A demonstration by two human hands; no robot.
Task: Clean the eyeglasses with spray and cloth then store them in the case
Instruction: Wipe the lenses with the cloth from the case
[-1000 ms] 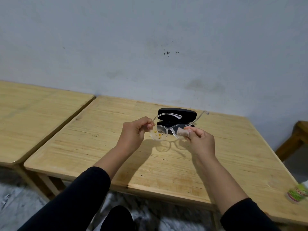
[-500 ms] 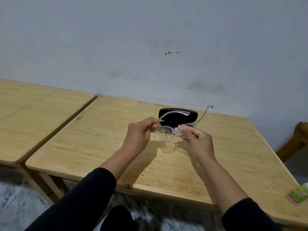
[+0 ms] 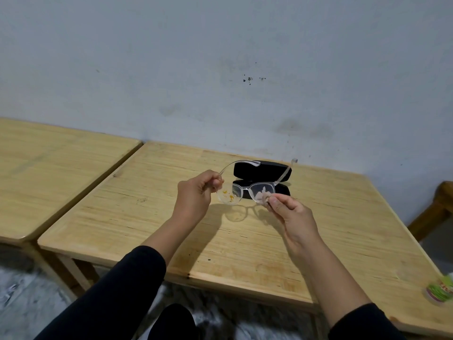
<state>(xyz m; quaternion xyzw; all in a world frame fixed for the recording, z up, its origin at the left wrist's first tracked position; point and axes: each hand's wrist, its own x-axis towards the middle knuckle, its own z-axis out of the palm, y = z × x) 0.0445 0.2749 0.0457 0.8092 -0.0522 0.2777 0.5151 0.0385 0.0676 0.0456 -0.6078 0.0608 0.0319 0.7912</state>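
Observation:
I hold clear-framed eyeglasses [image 3: 245, 192] above the wooden table [image 3: 171, 229], temples unfolded and pointing away from me. My left hand [image 3: 196, 195] pinches the frame's left corner by the hinge. The left lens carries yellow specks. My right hand [image 3: 289, 212] grips the lower edge of the right lens between thumb and fingers; whether a cloth is in that hand I cannot tell. Just behind the glasses, a black glasses case [image 3: 262, 171] lies open on the table.
A small green and white bottle [image 3: 440, 289] lies at the table's right front edge. A second wooden table [image 3: 49, 173] adjoins on the left. A wooden piece of furniture [image 3: 438, 207] stands at the far right. A grey wall runs behind.
The glasses have tilted so the lenses face me more. My right hand has slid down from the lens face to its lower edge. My left hand keeps its pinch.

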